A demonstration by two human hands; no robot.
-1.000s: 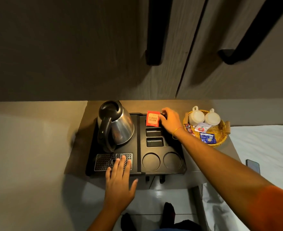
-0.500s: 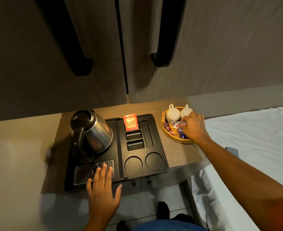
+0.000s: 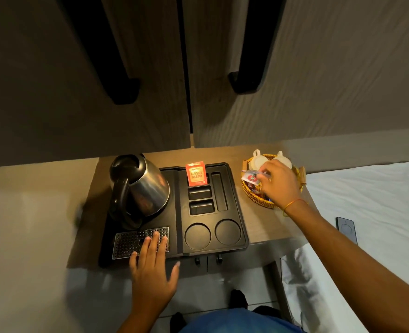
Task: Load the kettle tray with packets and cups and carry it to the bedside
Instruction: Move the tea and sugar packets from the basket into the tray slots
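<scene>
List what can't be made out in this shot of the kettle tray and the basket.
1. Head view: the basket contents under the right hand are hidden by the hand.
2. The small print on the white packet it pinches is too small to read.
3. The two cups: the hand covers their near sides.
4. The drip grille is partly covered by the left hand.

1. Both forearms are bare; no sleeve shows on either one.
2. The right hand (image 3: pixel 279 182) wears a thin orange-gold thread bracelet (image 3: pixel 292 204) looped once around the wrist.
3. The left hand (image 3: pixel 151 267) carries no ring, band or watch.
4. Blue clothing (image 3: pixel 237 321) covers the torso at the lower edge of the view.
5. Below it, two dark shapes, socks or shoes (image 3: pixel 239 299), show on the pale floor; which they are I cannot tell.
</scene>
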